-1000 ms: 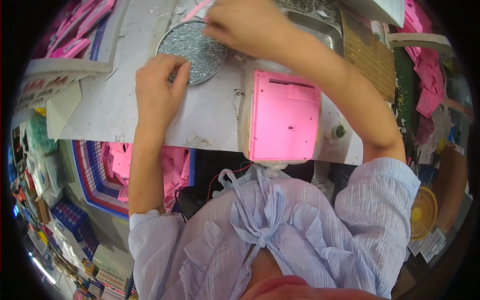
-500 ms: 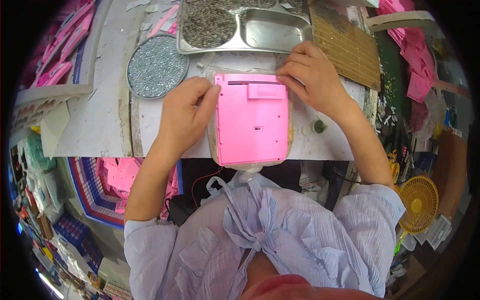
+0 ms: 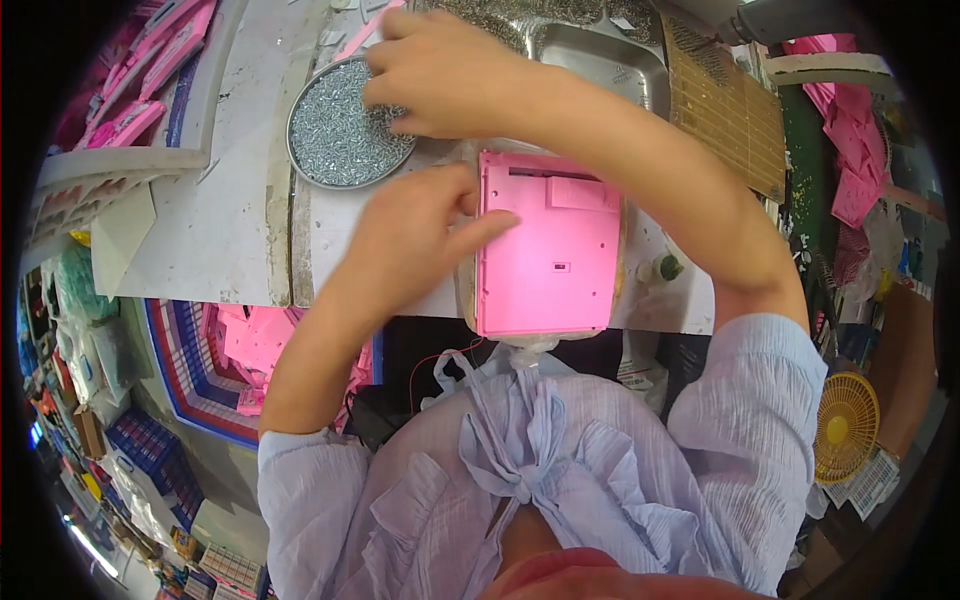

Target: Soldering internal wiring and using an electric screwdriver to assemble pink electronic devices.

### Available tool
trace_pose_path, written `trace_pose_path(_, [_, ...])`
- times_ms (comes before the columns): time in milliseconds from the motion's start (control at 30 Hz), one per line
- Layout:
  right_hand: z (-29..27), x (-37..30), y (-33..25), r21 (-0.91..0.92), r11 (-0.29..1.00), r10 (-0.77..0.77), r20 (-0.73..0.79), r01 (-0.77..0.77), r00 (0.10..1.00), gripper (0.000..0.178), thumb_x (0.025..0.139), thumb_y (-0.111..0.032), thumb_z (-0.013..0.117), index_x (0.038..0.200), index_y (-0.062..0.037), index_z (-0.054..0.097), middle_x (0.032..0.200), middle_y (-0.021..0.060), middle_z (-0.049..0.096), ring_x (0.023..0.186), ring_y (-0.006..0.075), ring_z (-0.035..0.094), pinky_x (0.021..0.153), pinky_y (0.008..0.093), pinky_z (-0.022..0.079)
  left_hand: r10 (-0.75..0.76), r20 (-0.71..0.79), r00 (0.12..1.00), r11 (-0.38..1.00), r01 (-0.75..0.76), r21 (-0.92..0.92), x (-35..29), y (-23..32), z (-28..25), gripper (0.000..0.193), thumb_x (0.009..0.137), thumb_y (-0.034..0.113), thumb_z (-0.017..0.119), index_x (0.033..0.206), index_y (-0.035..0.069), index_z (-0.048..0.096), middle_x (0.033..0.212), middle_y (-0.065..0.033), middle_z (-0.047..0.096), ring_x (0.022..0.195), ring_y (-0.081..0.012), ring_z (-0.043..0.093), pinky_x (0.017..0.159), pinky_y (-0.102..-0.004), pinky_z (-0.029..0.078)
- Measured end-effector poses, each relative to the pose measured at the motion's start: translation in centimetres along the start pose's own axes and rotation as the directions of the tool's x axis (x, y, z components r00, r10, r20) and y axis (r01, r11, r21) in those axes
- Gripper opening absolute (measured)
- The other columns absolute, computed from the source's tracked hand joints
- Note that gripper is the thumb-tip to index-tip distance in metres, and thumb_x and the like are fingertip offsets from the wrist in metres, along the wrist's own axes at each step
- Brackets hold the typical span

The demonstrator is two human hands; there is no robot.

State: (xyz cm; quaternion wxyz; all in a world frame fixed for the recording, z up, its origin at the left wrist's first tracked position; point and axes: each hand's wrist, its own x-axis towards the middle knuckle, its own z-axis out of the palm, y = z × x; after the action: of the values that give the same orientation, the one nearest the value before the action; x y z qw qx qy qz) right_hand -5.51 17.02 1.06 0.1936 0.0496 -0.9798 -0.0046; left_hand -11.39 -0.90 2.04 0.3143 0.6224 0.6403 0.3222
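A flat pink plastic casing (image 3: 545,255) with a slot and a raised block near its far edge lies on a plastic-wrapped pad in front of me. My left hand (image 3: 415,230) rests at its left edge, thumb over the face and the other fingers curled by the side. Across the bench, my right hand (image 3: 450,75) is over the right part of a round dish (image 3: 291,140) full of small silvery screws (image 3: 345,125). Its fingers are bent and apart, and no screw shows between them. My right forearm covers the casing's far right corner.
Behind my right arm stands a metal tray (image 3: 600,50) with compartments, some holding small parts. Corrugated cardboard (image 3: 725,110) lies to its right. A blue and red basket (image 3: 190,385) of pink parts sits below the bench at left. A small green-topped item (image 3: 668,267) is right of the casing.
My right hand has left the casing's far right corner and reached left to the screw dish. My left hand has shifted slightly nearer me along the casing's edge, its thumb now further over the face.
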Motion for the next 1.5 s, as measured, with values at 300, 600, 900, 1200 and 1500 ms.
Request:
trace_pose_path(300, [2.5,4.7,0.6,-0.097,0.987,0.143,0.148,-0.129,0.979,0.018,0.088,-0.021,0.062,0.079,-0.0076,0.07,0.087,0.0077,0.07,0.095,0.0294,0.061,0.083,0.0444,0.047,0.149,-0.34,0.928,0.763,0.111,0.637,0.2,-7.1,-5.4,0.011,0.086,0.02,0.075,0.09,0.01,0.072,0.091,-0.0057,0.07,0.086,-0.0283,0.065,0.076,-0.0427,0.046])
trace_pose_path(600, [-11.0,-12.8,-5.6,0.312,0.866,0.426,-0.053,-0.391,0.903,0.01,0.084,-0.013,0.079,0.083,-0.0078,0.071,0.083,0.0054,0.068,0.08,0.0242,0.06,0.074,0.0368,0.047,-0.075,-0.502,0.861,0.971,0.177,0.159,-1.6,-6.4,-5.1,0.015,0.099,0.01,0.064,0.106,-0.002,0.07,0.094,-0.01,0.071,0.081,-0.0143,0.063,0.075,-0.0268,0.051])
trace_pose_path(900, [-6.7,-20.2,-10.7,0.24,0.877,0.477,-0.329,-0.416,0.815,0.02,0.073,-0.015,0.084,0.09,-0.0103,0.074,0.082,0.0,0.064,0.079,0.0235,0.059,0.076,0.0374,0.047,0.022,-0.067,0.998,0.976,-0.036,-0.213,-3.1,4.5,3.6,0.01,0.087,0.001,0.074,0.096,0.002,0.071,0.091,-0.0086,0.07,0.079,-0.0206,0.067,0.07,-0.033,0.052])
trace_pose_path(1200, [-9.3,-22.6,-10.3,0.354,0.812,0.567,-0.291,-0.464,0.771,0.029,0.074,-0.016,0.084,0.101,-0.0094,0.078,0.079,0.0014,0.064,0.076,0.0233,0.058,0.071,0.0372,0.047,0.37,0.037,0.928,0.912,-0.371,0.177,-1.3,6.1,8.2,0.019,0.073,0.011,0.083,0.086,0.011,0.069,0.095,-0.0023,0.059,0.09,-0.0237,0.057,0.083,-0.0386,0.038])
trace_pose_path(1500, [-10.7,-23.2,-10.5,0.442,0.752,0.637,-0.296,-0.489,0.712,0.031,0.073,-0.012,0.084,0.102,-0.0067,0.078,0.077,0.0049,0.065,0.072,0.0242,0.058,0.068,0.0359,0.048,0.264,0.145,0.954,0.936,-0.29,0.201,-1.1,7.0,7.8,0.023,0.075,0.015,0.082,0.093,0.01,0.069,0.097,-0.0048,0.057,0.095,-0.0262,0.056,0.086,-0.0415,0.038])
